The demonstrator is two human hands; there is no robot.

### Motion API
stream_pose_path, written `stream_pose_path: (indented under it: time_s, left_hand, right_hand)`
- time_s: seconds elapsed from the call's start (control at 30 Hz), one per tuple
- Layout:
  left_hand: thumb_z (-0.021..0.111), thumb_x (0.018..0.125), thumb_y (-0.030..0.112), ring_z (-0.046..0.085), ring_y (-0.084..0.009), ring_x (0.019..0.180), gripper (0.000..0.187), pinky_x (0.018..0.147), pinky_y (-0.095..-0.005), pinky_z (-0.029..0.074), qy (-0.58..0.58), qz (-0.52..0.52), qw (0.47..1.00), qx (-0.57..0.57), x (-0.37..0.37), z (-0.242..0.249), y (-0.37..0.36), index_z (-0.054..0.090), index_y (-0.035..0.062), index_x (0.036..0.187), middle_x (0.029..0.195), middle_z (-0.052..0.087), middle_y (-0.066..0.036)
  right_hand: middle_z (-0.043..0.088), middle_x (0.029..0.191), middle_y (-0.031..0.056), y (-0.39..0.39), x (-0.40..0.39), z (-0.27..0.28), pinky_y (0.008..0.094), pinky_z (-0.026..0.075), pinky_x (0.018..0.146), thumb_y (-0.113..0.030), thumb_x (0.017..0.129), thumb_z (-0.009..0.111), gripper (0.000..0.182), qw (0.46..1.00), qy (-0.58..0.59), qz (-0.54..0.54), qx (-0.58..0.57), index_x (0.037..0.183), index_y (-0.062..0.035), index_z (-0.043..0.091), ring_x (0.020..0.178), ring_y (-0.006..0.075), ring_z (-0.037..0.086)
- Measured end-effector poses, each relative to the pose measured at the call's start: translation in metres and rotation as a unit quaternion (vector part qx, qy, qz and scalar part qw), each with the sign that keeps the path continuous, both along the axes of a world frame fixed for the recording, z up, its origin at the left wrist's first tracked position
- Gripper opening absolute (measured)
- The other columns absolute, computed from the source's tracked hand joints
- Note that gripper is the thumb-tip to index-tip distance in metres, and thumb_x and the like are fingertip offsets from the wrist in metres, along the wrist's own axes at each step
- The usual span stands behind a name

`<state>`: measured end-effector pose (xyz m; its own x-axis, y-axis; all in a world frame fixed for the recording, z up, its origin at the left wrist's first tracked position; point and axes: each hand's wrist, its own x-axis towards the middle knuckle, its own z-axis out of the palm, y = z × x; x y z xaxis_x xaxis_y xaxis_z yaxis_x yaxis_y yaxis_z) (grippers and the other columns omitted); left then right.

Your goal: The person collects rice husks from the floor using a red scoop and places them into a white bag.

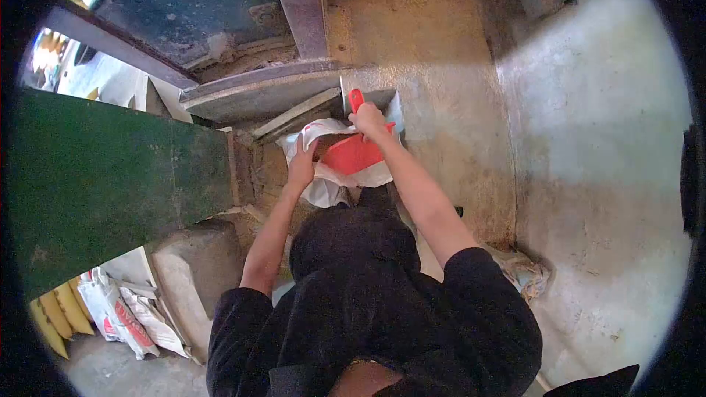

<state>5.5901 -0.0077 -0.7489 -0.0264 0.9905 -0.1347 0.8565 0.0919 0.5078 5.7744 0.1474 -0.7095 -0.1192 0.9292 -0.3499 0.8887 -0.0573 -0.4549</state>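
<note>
A red plastic dustpan (354,154) is in my right hand (371,121), whose fingers wrap round its handle. The handle's end, with a hanging hole, sticks out beyond my fist, and the pan part lies in the mouth of a white sack (323,129). At the sack's left side, my left hand (301,169) has its fingers closed on the rim and holds the mouth apart. Some dark, brownish contents show inside, too shadowed to name. The sack stands just in front of my legs.
A green panel (125,184) slopes in from the left. Pale walls (596,147) rise on the right, beside a dusty ledge (441,117). A dark framed opening (198,15) lies ahead. White printed bags (121,316) and yellow sacks (62,309) sit at lower left.
</note>
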Motion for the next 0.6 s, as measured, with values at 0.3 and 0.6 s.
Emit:
stream_pose_path:
  time_s: [0.3, 0.6]
  left_hand:
    - [0.058, 0.076, 0.003, 0.053, -0.0407, 0.104, 0.047, 0.087, -0.0473, 0.045, -0.070, 0.035, 0.997, 0.010, -0.015, -0.010, -0.004, 0.053, 0.0132, 0.122, 0.131, 0.039, -0.023]
    - [0.071, 0.068, 0.014, 0.050, -0.0413, 0.108, 0.071, 0.085, -0.0475, 0.045, -0.060, 0.043, 0.997, -0.039, -0.022, 0.002, 0.015, 0.039, 0.0131, 0.131, 0.124, 0.045, -0.023]
  right_hand:
    - [0.065, 0.071, 0.0202, -0.002, 0.058, 0.044, 0.0383, 0.054, 0.063, -0.036, 0.078, 0.061, 0.043, 0.988, 0.039, -0.074, -0.133, 0.080, 0.0070, 0.063, 0.060, 0.0303, 0.066]
    - [0.061, 0.074, 0.0078, -0.086, 0.204, 0.020, 0.0336, 0.049, 0.058, -0.036, 0.078, 0.067, 0.039, 0.944, 0.155, -0.271, 0.111, 0.092, -0.0003, 0.058, 0.065, 0.0166, 0.059]
